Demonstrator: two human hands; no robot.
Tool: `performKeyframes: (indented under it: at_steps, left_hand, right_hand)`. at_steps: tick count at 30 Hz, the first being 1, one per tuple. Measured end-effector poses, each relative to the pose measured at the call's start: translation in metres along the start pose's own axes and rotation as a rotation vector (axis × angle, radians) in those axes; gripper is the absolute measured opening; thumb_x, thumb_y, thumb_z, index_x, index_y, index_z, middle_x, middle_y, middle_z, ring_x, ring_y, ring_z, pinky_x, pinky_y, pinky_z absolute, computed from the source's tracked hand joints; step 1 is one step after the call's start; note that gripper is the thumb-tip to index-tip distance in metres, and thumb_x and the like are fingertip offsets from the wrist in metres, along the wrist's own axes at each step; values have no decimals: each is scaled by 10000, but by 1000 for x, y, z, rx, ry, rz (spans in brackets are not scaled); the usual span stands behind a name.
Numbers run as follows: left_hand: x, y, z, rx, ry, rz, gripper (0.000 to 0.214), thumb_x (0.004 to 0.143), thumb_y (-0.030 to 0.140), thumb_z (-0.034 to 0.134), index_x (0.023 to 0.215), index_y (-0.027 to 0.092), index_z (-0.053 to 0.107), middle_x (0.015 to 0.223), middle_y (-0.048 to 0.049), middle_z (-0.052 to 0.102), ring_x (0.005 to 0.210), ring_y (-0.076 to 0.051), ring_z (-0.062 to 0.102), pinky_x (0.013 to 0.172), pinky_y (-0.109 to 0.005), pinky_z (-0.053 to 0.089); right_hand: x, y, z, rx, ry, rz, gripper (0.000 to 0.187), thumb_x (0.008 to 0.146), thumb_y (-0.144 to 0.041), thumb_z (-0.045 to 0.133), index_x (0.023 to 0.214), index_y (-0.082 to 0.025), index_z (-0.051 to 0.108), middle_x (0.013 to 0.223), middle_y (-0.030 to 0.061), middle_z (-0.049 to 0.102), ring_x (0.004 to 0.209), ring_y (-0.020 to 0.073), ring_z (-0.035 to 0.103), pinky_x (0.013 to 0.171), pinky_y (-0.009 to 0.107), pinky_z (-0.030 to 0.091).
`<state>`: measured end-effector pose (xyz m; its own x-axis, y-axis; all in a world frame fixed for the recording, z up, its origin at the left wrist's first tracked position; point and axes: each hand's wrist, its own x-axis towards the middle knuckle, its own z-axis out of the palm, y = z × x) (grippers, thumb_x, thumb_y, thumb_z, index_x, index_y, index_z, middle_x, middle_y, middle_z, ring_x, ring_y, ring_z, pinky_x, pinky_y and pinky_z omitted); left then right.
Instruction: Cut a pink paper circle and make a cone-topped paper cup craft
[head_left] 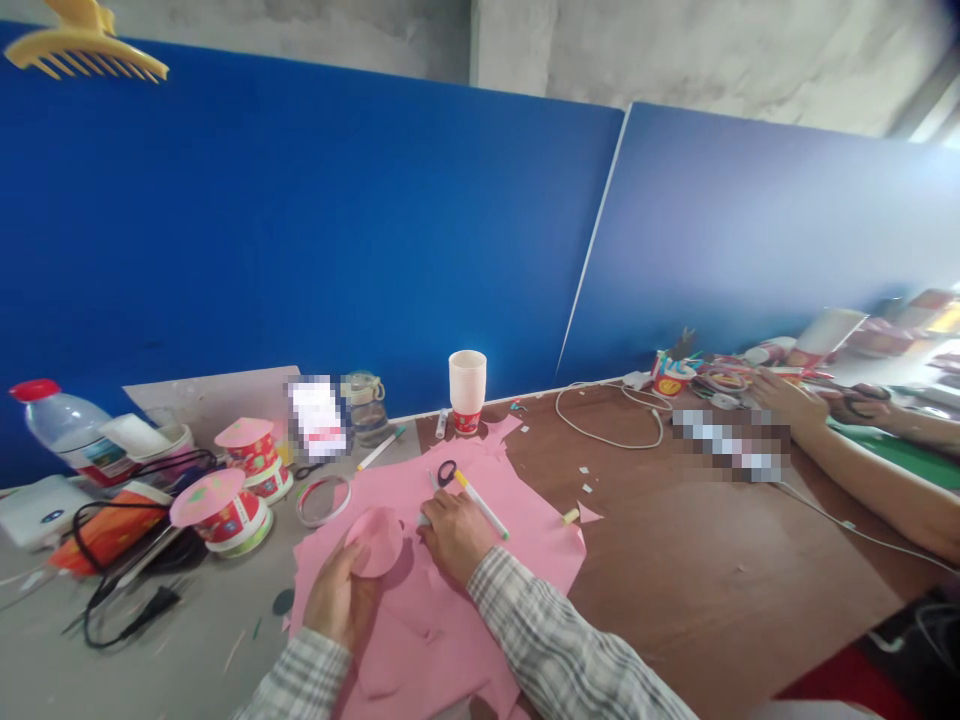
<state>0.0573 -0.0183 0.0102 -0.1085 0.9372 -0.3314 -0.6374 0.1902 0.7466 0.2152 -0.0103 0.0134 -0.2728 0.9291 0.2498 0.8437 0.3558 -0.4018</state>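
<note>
My left hand (341,595) pinches a round disc of pink paper (377,545) between thumb and fingers, held above a large cut sheet of pink paper (536,500). Just right of the disc, my right hand (454,535) rests low over the sheet with its fingers curled. A small pale thing shows at its fingertips, too hidden to name. Beyond those fingers lies a pair of scissors (447,472) with a dark handle loop, partly covered. A white marker (482,505) with a yellow band and green tip lies beside the right hand.
Stacked paper cups (468,390) stand behind the sheet. On the left are paper-topped red cups (225,515), a tape roll (323,500), a phone (319,415), a glass jar (366,410), a bottle (71,430) and a black cable (150,612). Another person's arm (862,470) reaches in at right.
</note>
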Motion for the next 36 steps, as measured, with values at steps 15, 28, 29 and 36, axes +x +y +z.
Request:
performKeyframes:
  at_steps: [15, 28, 29, 36]
  left_hand:
    - [3, -3, -4, -59, -70, 16, 394, 534, 130, 549, 922, 141, 614, 838, -128, 697, 821, -317, 583, 605, -389, 544]
    - [3, -2, -5, -35, -45, -7, 412, 531, 129, 555, 940, 128, 603, 856, -144, 692, 792, -320, 592, 570, -392, 548]
    - [3, -3, -6, -33, -49, -3, 412, 533, 134, 559, 943, 132, 601, 864, -142, 689, 793, -318, 592, 572, -388, 547]
    - [-1, -2, -3, -22, -67, -24, 452, 516, 159, 585, 968, 167, 592, 916, -110, 678, 807, -293, 588, 583, -347, 541]
  right_hand:
    - [6, 25, 6, 253, 160, 97, 246, 753, -102, 519, 923, -225, 646, 852, 22, 681, 770, 160, 647, 698, 213, 471]
    - [8, 43, 8, 255, 205, 147, 188, 720, -74, 517, 802, -180, 648, 858, 48, 660, 736, 181, 598, 728, 276, 392]
    - [9, 42, 7, 269, 222, 161, 191, 732, -77, 502, 814, -175, 645, 864, 55, 656, 740, 183, 595, 733, 284, 393]
    - [2, 12, -6, 522, 180, 168, 171, 762, -146, 514, 869, -183, 643, 730, 7, 656, 602, 131, 590, 563, 194, 436]
